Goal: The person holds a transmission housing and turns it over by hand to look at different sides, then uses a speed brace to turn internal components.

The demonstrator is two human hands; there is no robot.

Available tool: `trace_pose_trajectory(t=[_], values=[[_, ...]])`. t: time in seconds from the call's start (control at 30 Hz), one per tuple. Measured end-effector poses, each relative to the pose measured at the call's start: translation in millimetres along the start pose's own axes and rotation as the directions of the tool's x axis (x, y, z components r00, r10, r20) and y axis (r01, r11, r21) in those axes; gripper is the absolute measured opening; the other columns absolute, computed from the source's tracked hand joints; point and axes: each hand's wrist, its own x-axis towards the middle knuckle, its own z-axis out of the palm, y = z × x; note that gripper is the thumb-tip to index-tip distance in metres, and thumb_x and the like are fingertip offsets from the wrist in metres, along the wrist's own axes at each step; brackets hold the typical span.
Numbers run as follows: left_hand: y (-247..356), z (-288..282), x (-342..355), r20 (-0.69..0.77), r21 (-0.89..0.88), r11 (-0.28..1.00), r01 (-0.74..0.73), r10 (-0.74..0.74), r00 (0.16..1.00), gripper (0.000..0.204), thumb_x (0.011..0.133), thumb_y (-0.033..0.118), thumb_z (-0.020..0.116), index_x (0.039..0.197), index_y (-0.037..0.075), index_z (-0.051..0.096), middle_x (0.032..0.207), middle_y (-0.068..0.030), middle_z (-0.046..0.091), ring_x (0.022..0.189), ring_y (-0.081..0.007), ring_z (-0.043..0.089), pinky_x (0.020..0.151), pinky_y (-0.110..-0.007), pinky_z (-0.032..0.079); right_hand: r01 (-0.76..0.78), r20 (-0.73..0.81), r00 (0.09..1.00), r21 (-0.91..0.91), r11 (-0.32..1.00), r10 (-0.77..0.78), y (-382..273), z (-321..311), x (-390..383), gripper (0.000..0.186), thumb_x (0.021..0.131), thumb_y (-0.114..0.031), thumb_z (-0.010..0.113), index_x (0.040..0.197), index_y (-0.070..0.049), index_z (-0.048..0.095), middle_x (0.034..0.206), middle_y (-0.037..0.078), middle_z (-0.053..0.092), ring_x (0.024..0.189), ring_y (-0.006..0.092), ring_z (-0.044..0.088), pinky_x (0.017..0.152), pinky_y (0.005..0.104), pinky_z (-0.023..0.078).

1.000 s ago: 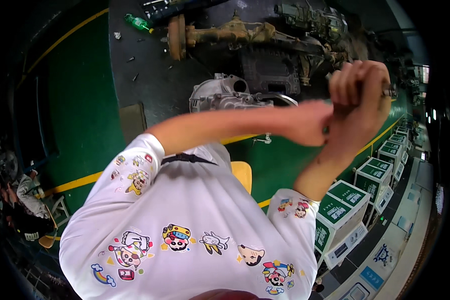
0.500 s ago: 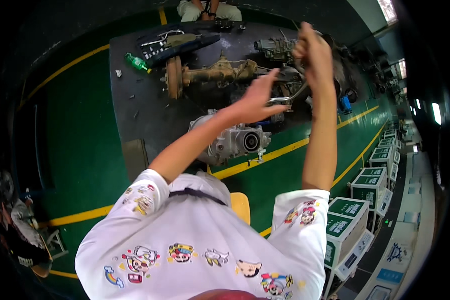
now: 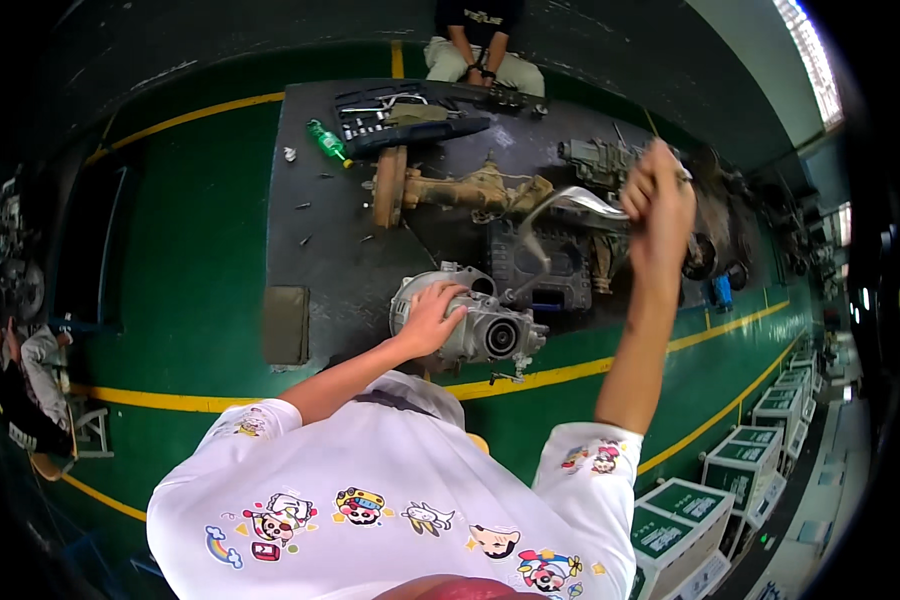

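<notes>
My right hand [image 3: 660, 195] is raised over the right part of the dark workbench [image 3: 340, 240], its fingers wrapped round a shiny, crank-shaped speed wrench [image 3: 590, 203]. The wrench's bent shaft reaches left and down, partly blurred, with its tip near a dark plastic tool case. My left hand [image 3: 432, 318] lies with spread fingers on top of a silver gearbox housing [image 3: 480, 330] at the bench's near edge. The housing has a round dark opening on its right side.
Behind lies a rusty axle [image 3: 460, 192] with a brake drum [image 3: 391, 188]. An open socket set [image 3: 420, 125] and green bottle [image 3: 327, 143] are at the far left. Another gearbox [image 3: 595, 160] stands far right. A seated person [image 3: 485, 60] is across the bench.
My left hand has come down and back onto the gearbox housing. My right hand has moved nearer with the wrench, which now points left. The whole view has shifted.
</notes>
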Motion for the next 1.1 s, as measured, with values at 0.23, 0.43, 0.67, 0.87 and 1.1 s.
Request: trace_pose_trajectory(t=[0.23,0.43,0.67,0.87,1.1], values=[[-8.0,5.1,-0.7,-0.011,-0.093,0.995,0.024,-0.026,1.0,0.042,0.092,0.034,0.053,0.125,0.009,0.052,0.122,-0.0142,0.051,0.121,-0.0317,0.044,0.103,-0.042,0.027,0.104,0.282,0.956,-0.084,0.991,-0.076,-16.8,25.7,-61.3,0.033,0.095,-0.022,0.057,0.069,-0.008,0.044,0.053,-0.003,0.033,0.041,0.0051,0.028,0.038,0.0227,0.024],[-1.9,0.5,3.6,0.009,-0.134,0.991,-0.015,0.016,1.0,0.039,0.092,0.032,0.054,0.123,0.008,0.053,0.119,-0.015,0.052,0.118,-0.0323,0.045,0.101,-0.04,0.029,0.165,0.078,0.983,0.026,0.986,-0.167,-3.4,3.6,-47.6,0.032,0.097,-0.02,0.055,0.069,-0.007,0.047,0.055,-0.004,0.028,0.043,0.0052,0.023,0.041,0.0243,0.019],[4.3,6.9,7.2,0.025,-0.154,0.988,-0.022,0.026,0.999,0.038,0.09,0.031,0.056,0.12,0.008,0.056,0.121,-0.0147,0.052,0.118,-0.0333,0.046,0.101,-0.039,0.03,0.186,0.111,0.978,-0.05,0.981,-0.18,-8.8,1.3,-32.5,0.03,0.097,-0.019,0.056,0.072,-0.004,0.05,0.055,-0.003,0.031,0.046,0.0062,0.023,0.044,0.0266,0.02],[-7.8,2.2,2.4,-0.008,-0.15,0.988,0.032,-0.034,0.999,0.036,0.091,0.033,0.055,0.119,0.011,0.059,0.124,-0.0128,0.051,0.119,-0.0336,0.045,0.103,-0.039,0.029,0.176,0.186,0.965,0.073,0.982,-0.187,-3.9,15.3,-51.2,0.027,0.095,-0.017,0.057,0.073,-0.002,0.052,0.052,-0.004,0.029,0.044,0.0054,0.023,0.043,0.0254,0.019],[-3.8,1.9,5.6,-0.008,-0.123,0.992,0.012,-0.013,1.0,0.036,0.091,0.033,0.054,0.119,0.01,0.059,0.124,-0.0132,0.051,0.119,-0.034,0.044,0.103,-0.04,0.029,0.167,0.229,0.956,0.086,0.982,-0.183,-8.2,20.9,-67.8,0.027,0.093,-0.015,0.059,0.07,-0.003,0.052,0.051,-0.004,0.031,0.042,0.0059,0.025,0.043,0.0249,0.021]])
